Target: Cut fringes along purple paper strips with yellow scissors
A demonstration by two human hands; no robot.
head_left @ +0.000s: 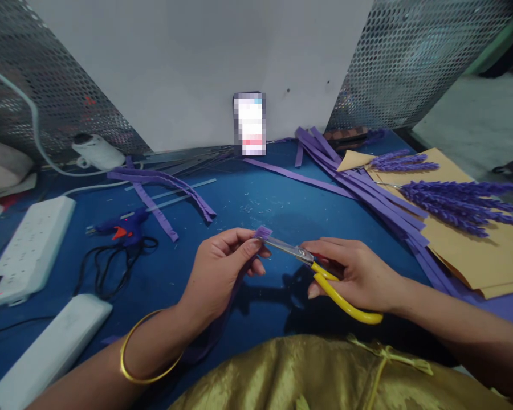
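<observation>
Between the thumb and fingers of my left hand [224, 273] is the end of a purple strip [263, 232]; its length hangs below the hand toward my lap. My right hand [354, 270] holds scissors with yellow handles [346, 302]. Their metal blades point left and meet the strip's end right at my left fingertips. Fine slits seem to run along that end, but they are small. On the right lie more purple strips [367, 193] in a loose bundle. Two frilled purple strips [162, 179] rest at the left.
A blue glue gun [128, 225] with a black cord lies left, near white power strips [34, 245]. A phone [250, 122] leans on the back panel. Purple flower sprigs [453, 202] rest on brown paper [461, 262] at right. Thin wires [196, 159] lie at the back.
</observation>
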